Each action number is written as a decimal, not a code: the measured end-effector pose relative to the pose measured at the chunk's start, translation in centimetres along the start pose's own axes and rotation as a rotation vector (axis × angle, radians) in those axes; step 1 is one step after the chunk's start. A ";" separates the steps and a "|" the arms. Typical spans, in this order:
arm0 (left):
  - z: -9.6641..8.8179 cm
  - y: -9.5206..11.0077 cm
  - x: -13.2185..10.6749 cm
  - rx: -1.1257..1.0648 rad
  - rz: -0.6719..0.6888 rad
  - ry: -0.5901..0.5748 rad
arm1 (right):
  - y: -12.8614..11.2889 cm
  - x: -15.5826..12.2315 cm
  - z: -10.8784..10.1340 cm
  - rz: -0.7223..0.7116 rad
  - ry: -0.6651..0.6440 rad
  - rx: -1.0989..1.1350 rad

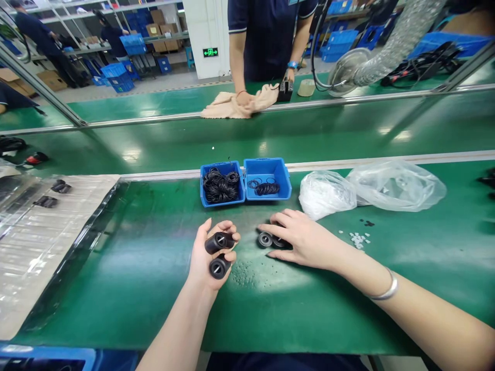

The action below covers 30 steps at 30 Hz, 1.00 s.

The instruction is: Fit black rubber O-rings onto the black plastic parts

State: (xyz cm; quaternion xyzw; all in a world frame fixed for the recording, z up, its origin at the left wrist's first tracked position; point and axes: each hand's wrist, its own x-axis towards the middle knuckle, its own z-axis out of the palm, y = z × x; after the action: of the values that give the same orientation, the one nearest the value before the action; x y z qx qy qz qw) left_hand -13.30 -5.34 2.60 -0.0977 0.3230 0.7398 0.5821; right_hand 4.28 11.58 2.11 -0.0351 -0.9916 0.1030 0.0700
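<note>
- Head view: I've got a green assembly-line bench (127,288) filling most of the frame, with a co-worker (266,41) across it, one hand on a tan cloth (235,103).
- Left of my work area: a clear plastic tray sheet (38,247) holding a few black parts.
- Right of the bins: 2 clear plastic bags (394,185), loosely piled.
- Centre, far edge: 2 blue plastic bins (268,178) side by side, both holding black O-rings (220,188).
- Left hand (209,252): palm up, fingers curled, grasping 2 black cylinders (219,242), one above the other.
- Right hand (301,239): palm down, fingers spread over 2 round black parts (265,239) on the bench; I can't tell if it's gripping them.
- Handling: I'd keep both hands firm here, since round parts can roll on this smooth surface.
- Smallest: white bits (358,239) scattered near the right wrist.
</note>
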 end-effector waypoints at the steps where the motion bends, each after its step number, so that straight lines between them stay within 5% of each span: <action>1: 0.0 0.0 0.0 0.019 0.003 0.007 | 0.1 -0.2 0.4 -0.005 0.001 -0.009; 8: 0.2 -0.8 0.2 0.131 0.035 0.006 | -1.4 -0.3 0.2 -0.031 0.122 0.023; 12: 0.3 -1.4 0.3 0.215 0.088 -0.011 | -4.0 2.2 -1.5 -0.110 0.205 0.281; 17: 0.1 -1.6 0.2 0.278 0.183 0.005 | -5.9 5.3 -0.9 -0.232 0.188 0.519; 26: 0.2 -1.0 0.1 0.203 0.265 0.110 | -3.6 5.9 -1.0 0.048 0.266 0.870; 30: -0.2 -0.1 -0.1 0.128 0.328 0.137 | -2.6 5.7 -1.3 0.067 0.238 0.704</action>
State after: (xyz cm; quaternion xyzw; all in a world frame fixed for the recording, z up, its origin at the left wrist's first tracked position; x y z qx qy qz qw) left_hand -13.25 -5.56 2.51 -0.0567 0.4197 0.7944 0.4353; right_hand -1.34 9.79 4.62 -0.0530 -0.8786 0.4352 0.1893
